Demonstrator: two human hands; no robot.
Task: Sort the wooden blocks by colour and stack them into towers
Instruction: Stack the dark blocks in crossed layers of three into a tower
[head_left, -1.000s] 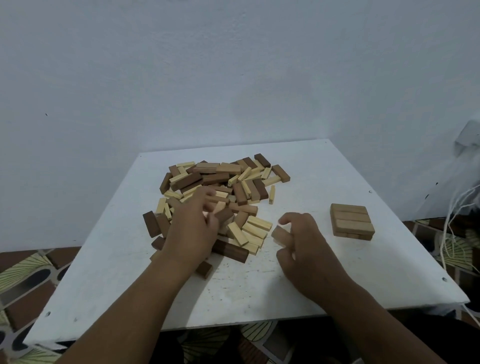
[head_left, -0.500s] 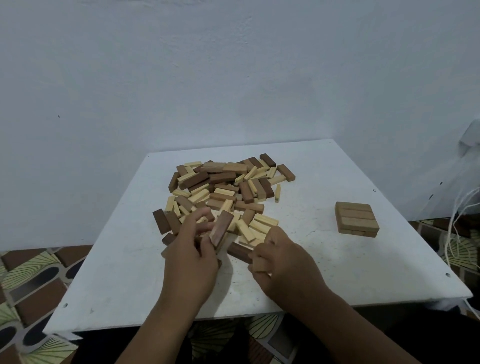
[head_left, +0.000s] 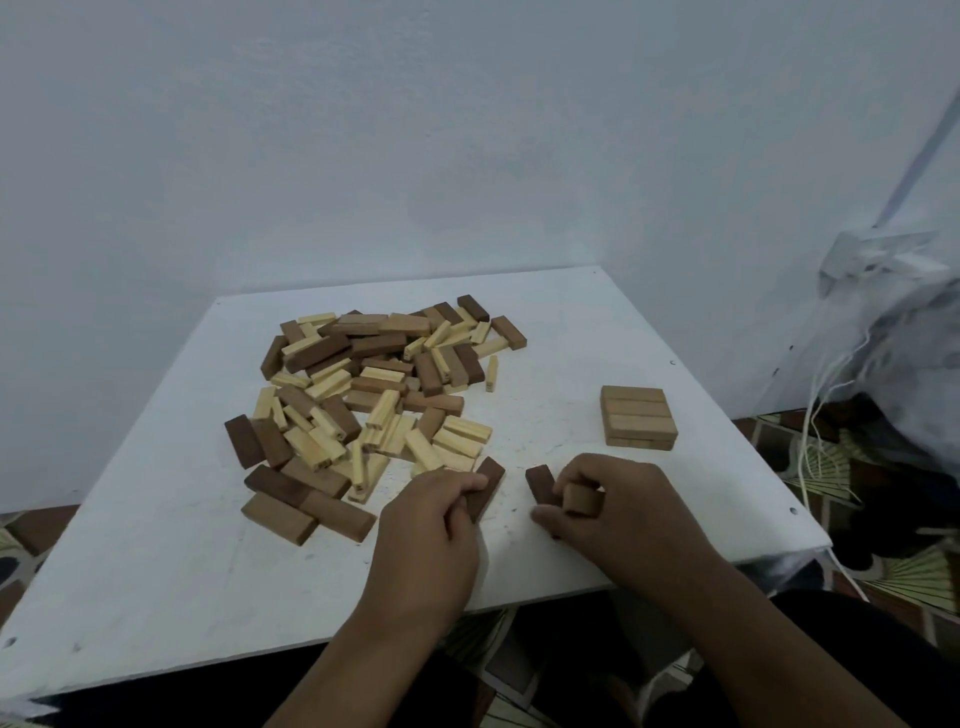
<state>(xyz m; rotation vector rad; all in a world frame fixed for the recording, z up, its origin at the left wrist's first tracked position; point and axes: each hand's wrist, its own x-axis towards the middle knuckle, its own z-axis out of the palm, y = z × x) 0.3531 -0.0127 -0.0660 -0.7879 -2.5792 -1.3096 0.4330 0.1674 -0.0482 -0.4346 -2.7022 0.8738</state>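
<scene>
Left grip (head_left: 434, 512) pinches dark rectangular block (head_left: 485, 487); right grip (head_left: 615, 501) holds two blocks (head_left: 581, 499).

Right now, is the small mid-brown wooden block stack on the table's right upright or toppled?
Upright. The mid-brown wooden block stack sits flat and squared on the white table, layers aligned, apart from both hands.

Both forearms enter from 6 o'clock, reaching toward 12. Left hand (head_left: 426, 525): knuckles up, fingers curled, tips pinching a dark block (head_left: 485, 486) lying toward 1 o'clock. Right hand (head_left: 618, 512) just beside it at 3 o'clock: fingers curled round a dark block (head_left: 540, 484) and a lighter block (head_left: 581, 499).
</scene>
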